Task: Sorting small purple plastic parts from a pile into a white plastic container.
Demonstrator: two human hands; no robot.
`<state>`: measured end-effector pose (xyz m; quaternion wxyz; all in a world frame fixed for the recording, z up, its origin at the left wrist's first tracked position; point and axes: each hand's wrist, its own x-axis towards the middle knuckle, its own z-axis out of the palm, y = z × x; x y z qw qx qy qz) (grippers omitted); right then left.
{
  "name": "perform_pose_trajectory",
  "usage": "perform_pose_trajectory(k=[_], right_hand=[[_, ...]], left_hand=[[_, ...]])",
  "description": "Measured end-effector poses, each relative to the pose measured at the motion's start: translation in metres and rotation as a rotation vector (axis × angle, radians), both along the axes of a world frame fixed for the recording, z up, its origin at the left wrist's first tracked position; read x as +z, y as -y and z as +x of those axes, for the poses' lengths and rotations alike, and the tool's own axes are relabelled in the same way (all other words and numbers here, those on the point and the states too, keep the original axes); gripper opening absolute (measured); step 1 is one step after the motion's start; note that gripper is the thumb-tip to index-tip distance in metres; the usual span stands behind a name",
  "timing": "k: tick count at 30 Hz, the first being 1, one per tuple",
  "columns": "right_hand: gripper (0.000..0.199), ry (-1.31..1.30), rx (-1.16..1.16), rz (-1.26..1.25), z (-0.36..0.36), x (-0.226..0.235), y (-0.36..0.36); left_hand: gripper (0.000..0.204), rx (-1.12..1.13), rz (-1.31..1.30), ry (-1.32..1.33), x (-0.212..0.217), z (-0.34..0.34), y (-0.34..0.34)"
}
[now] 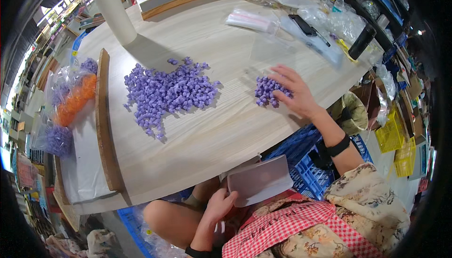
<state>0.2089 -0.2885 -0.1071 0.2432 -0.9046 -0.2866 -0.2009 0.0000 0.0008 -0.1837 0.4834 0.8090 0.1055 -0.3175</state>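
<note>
Viewing through the head camera, I locate the small purple pile (264, 91) on the table (202, 131), partly beneath and just left of the right hand (294, 90), the nearer one. Its fingers are spread; I cannot confirm contact. The pile is compact, without a clear long axis; its pieces are knobbly. The left hand (221, 204) pinches the pale tray (261, 182) at its left edge.

Bright, soft shadows, warped edges perhaps blurred
</note>
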Motion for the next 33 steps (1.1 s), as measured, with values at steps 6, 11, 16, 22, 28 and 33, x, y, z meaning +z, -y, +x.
perform_pose_trajectory(k=[6,11,16,22,28,33], right_hand=[[0.047,-0.248,-0.016,0.075,0.019,-0.011,0.035],[0.049,-0.284,0.141,0.081,0.032,-0.012,0.010],[0.047,-0.234,0.302,-0.066,0.040,-0.012,-0.009],[0.041,-0.237,0.370,-0.044,0.041,-0.014,-0.025],[0.036,-0.256,0.527,0.020,0.027,-0.010,-0.038],[0.036,-0.249,0.619,0.024,0.005,-0.009,-0.043]], left_hand=[[0.041,-0.086,0.060,-0.235,-0.016,0.023,0.017],[0.051,-0.481,-0.012,0.106,-0.045,0.039,0.027],[0.042,-0.581,0.069,0.089,-0.030,0.057,0.037],[0.040,-0.705,0.111,0.228,-0.011,0.062,0.031],[0.042,-0.511,0.038,0.224,-0.040,0.047,0.017],[0.042,-0.433,0.026,-0.043,-0.015,0.055,0.014]])
